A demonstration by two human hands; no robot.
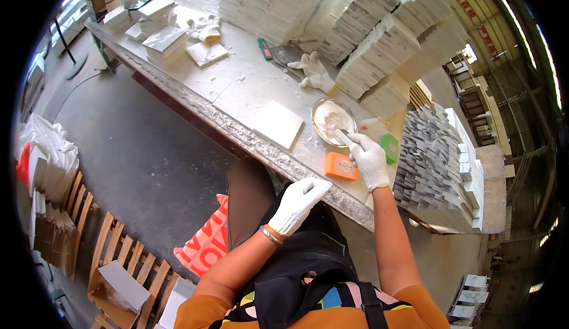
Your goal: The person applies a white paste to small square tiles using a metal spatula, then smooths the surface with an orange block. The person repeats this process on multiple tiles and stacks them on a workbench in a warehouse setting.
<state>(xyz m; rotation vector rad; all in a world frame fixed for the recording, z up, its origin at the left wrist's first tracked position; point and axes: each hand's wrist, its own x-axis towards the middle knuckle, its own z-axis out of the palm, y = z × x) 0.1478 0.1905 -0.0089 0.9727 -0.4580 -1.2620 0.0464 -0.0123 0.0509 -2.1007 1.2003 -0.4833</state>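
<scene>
Head view, looking down on a stone-topped workbench [237, 95]. A shallow round metal bowl [320, 107] stood on the bench near its front edge and held a mound of white paste [329, 119]. The right hand [367, 158], in a white glove, was closed around the handle of a scraper [342, 136], whose pale blade reached over the bowl's rim into the paste; the handle itself was hidden inside the fist. The left hand [299, 201], also gloved in white, hovered just off the front edge of the bench with its fingers straight and together, holding nothing.

A square white tile [278, 123] lay flat on the bench just left of the bowl. An orange block [341, 165] sat beside the right hand, touching the bench's front edge, and a green object [390, 148] was partly covered by that hand, so its kind could not be made out. A spare pair of white gloves [314, 71] lay farther back. Stacks of white tiles [379, 56] filled the rear of the bench, their tops cut off by the frame, and a stack of grey tiles [430, 157] stood to the right. The paste appeared thick and smeared up the bowl's inner wall.
</scene>
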